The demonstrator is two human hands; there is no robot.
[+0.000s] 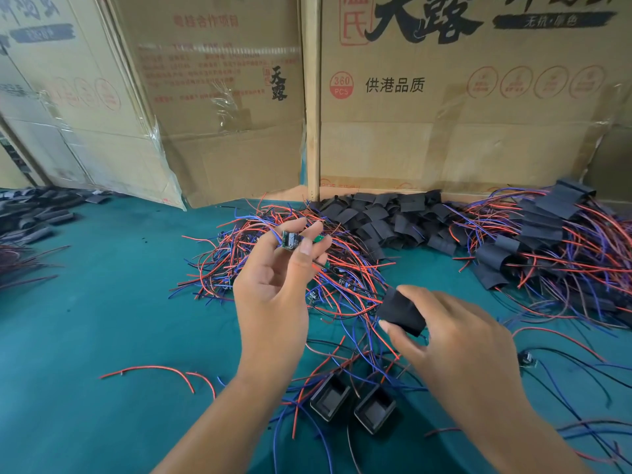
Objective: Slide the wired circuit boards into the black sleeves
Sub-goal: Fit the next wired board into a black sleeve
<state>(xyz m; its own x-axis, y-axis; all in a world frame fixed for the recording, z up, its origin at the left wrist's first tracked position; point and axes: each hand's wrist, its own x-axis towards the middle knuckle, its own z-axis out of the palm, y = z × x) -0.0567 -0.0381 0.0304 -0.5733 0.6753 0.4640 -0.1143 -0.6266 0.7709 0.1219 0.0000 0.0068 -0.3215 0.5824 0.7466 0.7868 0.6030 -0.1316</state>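
Above the wire pile [307, 268], left hand [273, 282] pinches circuit board [291, 240]; right hand [455, 340] grips sleeve [402, 311].

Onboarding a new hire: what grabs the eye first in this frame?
The tangle of red and blue wires heaped mid-table on the green cloth, with a pile of black sleeves behind it. In front, the left hand holds a circuit board and the right hand pinches one black sleeve.

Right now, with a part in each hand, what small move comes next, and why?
Probably bring the two hands together and start the circuit board into the black sleeve. The left hand pinches the board above the wire pile, the right hand holds the sleeve, and a gap separates them.
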